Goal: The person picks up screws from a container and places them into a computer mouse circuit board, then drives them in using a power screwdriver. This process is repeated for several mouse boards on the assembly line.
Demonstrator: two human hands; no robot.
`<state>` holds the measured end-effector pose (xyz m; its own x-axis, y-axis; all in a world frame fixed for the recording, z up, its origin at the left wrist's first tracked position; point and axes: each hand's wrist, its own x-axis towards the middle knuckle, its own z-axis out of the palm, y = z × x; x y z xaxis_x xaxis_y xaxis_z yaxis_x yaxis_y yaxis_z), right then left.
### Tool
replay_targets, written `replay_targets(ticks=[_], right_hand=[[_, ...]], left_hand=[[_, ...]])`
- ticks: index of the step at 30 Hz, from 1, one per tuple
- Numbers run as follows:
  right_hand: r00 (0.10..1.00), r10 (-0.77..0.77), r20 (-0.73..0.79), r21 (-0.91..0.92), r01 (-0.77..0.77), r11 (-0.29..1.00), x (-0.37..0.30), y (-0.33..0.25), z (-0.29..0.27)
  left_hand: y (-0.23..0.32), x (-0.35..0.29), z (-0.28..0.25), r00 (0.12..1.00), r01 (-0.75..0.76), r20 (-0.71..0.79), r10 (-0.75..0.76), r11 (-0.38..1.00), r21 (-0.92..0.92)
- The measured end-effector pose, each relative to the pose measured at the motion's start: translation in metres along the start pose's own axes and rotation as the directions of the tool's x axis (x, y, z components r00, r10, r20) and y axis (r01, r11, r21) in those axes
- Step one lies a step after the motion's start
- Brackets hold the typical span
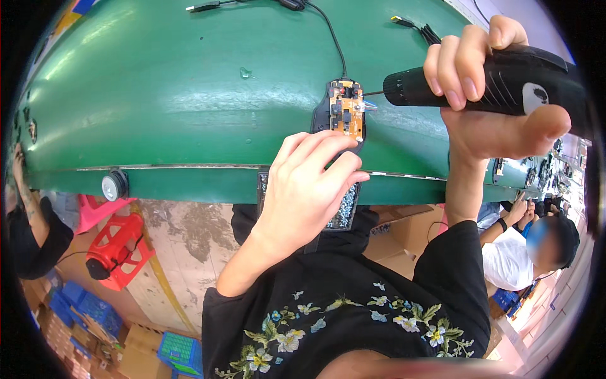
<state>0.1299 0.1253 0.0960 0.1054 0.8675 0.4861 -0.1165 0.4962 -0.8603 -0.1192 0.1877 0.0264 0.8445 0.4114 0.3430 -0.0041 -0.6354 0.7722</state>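
Observation:
An opened computer mouse lies on the green bench, its orange circuit board (346, 108) bare in the black shell (321, 117) and its cable running up and away. My left hand (309, 180) is curled over the near end of this mouse, fingertips pressed on it; the palm side is hidden. In my right hand (470, 76) is a black electric screwdriver (413, 87), held level with its thin bit toward the board's right edge. Whether the bit touches a screw is too small to tell. Below my left hand, a tray of small screws (344, 211) is partly covered.
A second cable with a plug (404, 22) lies at the far right. A round white-topped black object (115, 186) sits at the bench's near edge. A red stool (120, 251) stands at left. Other people work at both sides, one in a white shirt (510, 259) at right.

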Motion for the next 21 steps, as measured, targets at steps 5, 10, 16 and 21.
replay_targets(ticks=[5, 10, 16, 21], right_hand=[[1.000, -0.020, -0.020, -0.013, 0.020, 1.000, -0.001, 0.007, 0.002], [1.000, -0.022, 0.002, -0.074, 0.022, 0.997, 0.005, 0.013, 0.020], [0.999, -0.016, -0.040, 0.087, 0.020, 0.996, -0.002, -0.009, 0.008], [0.999, -0.044, 0.023, 0.146, 0.041, 0.988, -0.004, -0.015, 0.061]], left_hand=[[0.001, 0.003, 0.003, 1.000, 0.020, 0.012, -0.020, 1.000, -0.015], [-0.001, 0.001, 0.010, 0.996, 0.090, 0.017, -0.091, 0.996, 0.014], [-0.003, 0.005, 0.015, 0.991, 0.130, -0.002, -0.131, 0.990, -0.059], [-0.007, -0.001, 0.015, 0.982, 0.186, -0.031, -0.188, 0.981, -0.045]])
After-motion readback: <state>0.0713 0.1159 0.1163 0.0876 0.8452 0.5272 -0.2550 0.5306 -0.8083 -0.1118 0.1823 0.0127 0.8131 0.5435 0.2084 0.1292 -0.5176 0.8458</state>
